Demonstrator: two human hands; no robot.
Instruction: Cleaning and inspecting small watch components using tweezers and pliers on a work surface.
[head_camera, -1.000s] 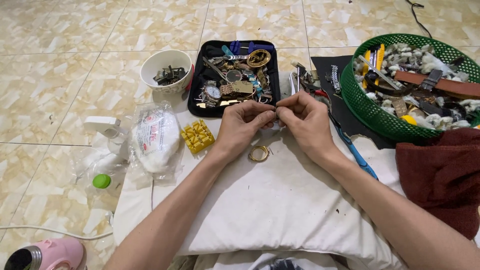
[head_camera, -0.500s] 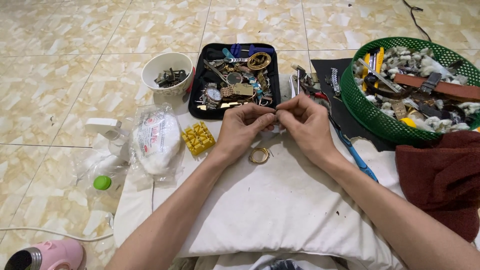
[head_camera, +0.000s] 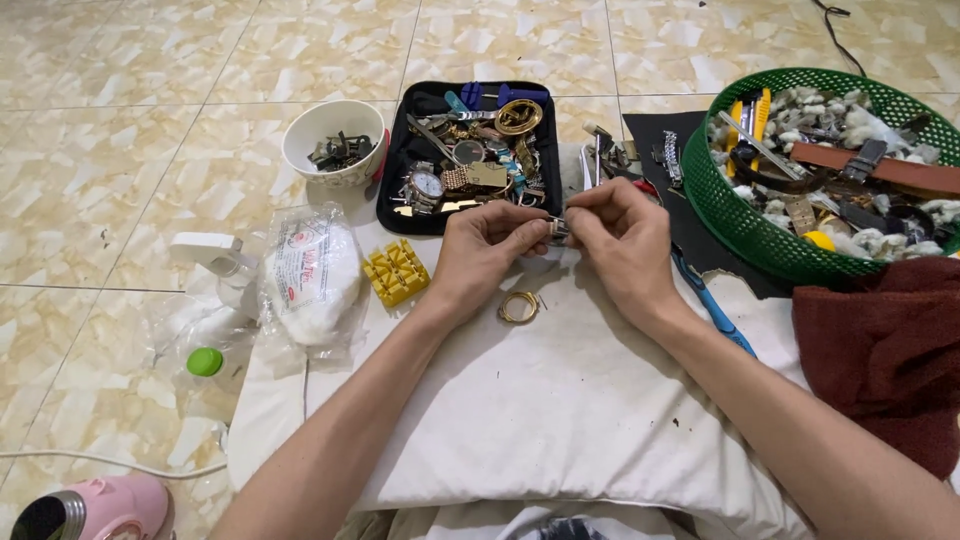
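Observation:
My left hand (head_camera: 487, 250) and my right hand (head_camera: 618, 243) meet over the far edge of a white pillow (head_camera: 560, 400). Both pinch a small silver metal piece (head_camera: 557, 230) between fingertips; most of it is hidden by the fingers. A gold ring-shaped watch part (head_camera: 519, 307) lies on the pillow just below my hands. A black tray (head_camera: 400, 190) of watches, bands and small tools sits right beyond the hands.
A white bowl (head_camera: 335, 140) of dark metal bits stands left of the tray. A yellow block holder (head_camera: 396, 273) and a plastic bag of cotton (head_camera: 310, 275) lie at left. A green basket (head_camera: 740, 225) of straps and a dark red cloth (head_camera: 885, 350) are at right. A blue-handled tool (head_camera: 712, 305) lies by my right wrist.
Both hands stay together on the small piece with only slight finger shifts. Nothing else has moved.

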